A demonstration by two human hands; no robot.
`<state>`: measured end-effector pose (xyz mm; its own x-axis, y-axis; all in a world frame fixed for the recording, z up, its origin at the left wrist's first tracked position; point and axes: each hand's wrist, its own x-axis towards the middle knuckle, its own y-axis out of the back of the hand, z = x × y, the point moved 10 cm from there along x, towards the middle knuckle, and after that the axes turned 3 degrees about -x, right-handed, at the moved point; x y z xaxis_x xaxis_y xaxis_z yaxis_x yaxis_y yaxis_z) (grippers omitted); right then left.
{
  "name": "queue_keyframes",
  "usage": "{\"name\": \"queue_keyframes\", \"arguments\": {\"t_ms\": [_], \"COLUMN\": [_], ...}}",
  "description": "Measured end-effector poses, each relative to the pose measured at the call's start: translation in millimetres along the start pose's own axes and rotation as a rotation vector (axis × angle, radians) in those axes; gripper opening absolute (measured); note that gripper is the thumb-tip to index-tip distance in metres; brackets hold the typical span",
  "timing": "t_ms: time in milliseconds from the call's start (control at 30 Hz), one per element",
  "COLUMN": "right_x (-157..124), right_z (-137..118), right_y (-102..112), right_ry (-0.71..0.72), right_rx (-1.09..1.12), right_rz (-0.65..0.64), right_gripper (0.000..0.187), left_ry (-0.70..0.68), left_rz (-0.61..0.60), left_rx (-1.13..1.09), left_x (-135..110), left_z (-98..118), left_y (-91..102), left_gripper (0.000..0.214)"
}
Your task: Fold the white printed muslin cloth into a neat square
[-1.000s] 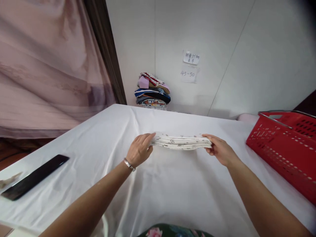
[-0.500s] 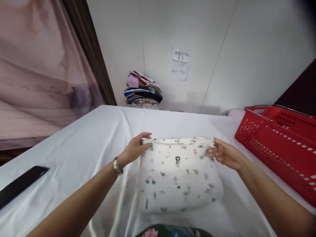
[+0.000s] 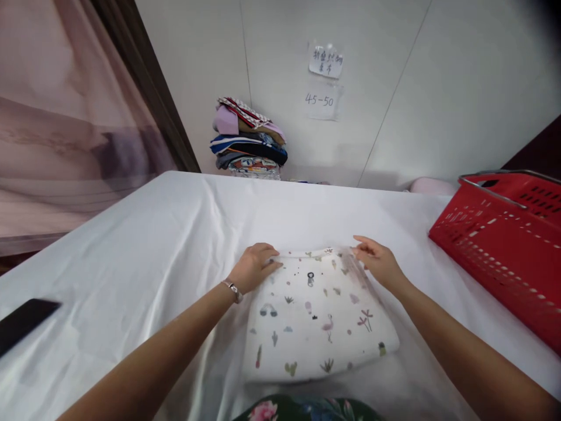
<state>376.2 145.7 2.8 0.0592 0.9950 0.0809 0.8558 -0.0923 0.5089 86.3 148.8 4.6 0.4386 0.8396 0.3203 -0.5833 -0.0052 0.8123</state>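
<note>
A folded white cloth (image 3: 302, 318) printed with small cacti, flamingos, rainbows and other motifs lies on the white-covered table in front of me. My left hand (image 3: 254, 269), with a bracelet at its wrist, grips the cloth's far left corner, thumb on top and fingers over the far edge. At the far right corner my right hand (image 3: 377, 260) pinches the cloth, its index finger sticking out past the edge. The cloth around those fingertips is somewhat blurred. The far side is drawn in narrower than the near side.
A red plastic basket (image 3: 499, 240) with a metal handle stands at the right. A dark phone (image 3: 26, 321) lies on the left of the white table cover (image 3: 175, 234). Beyond the far edge rises a stack of folded fabrics (image 3: 249, 140) against the wall. A pink curtain (image 3: 65, 117) hangs at left.
My right hand has moved left, bringing the cloth's far right corner inward. My left hand has shifted slightly right and nearer. The whole view has tilted down a little.
</note>
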Motion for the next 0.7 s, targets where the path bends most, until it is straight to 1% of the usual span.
{"name": "queue_keyframes", "arguments": {"t_ms": [33,100,167,233,333,433,500,533,600,700], "right_x": [-1,-3,-4,-1,5,8,7,6,3,-2], "right_z": [-15,-34,-37,-35,-30,-29,-34,-37,-43,-49], "right_y": [-7,-32,-55,-67,-74,-79,-80,-81,-80,-77], "right_ry": [0.125,0.314,0.410,0.452,0.457,0.450,0.461,0.468,0.486,0.508], "right_rx": [-0.137,-0.337,-0.449,-0.532,-0.645,-0.716,-0.714,-0.698,-0.656,-0.638], "right_rz": [-0.034,-0.180,-0.337,-0.421,-0.477,-0.529,-0.541,-0.536,-0.511,-0.453], "right_gripper": [0.032,0.027,0.029,0.031,0.027,0.015,0.007,0.006,0.011,0.015], "left_ry": [-0.044,-0.103,-0.124,-0.127,-0.122,-0.113,-0.132,-0.150,-0.188,-0.225], "left_rz": [-0.023,-0.067,-0.086,-0.088,-0.105,-0.128,-0.145,-0.154,-0.167,-0.160], "left_rx": [0.024,0.057,0.077,0.099,0.119,0.095,0.067,0.057,0.049,0.063], "left_x": [2,5,8,10,11,11,11,11,11,10], "left_z": [5,12,14,16,19,22,27,30,37,43], "left_y": [-4.0,-12.9,-18.6,-20.3,-19.9,-18.8,-19.3,-20.1,-21.9,-22.9], "left_gripper": [0.024,0.025,0.024,0.021,0.013,0.008,0.008,0.010,0.014,0.018]}}
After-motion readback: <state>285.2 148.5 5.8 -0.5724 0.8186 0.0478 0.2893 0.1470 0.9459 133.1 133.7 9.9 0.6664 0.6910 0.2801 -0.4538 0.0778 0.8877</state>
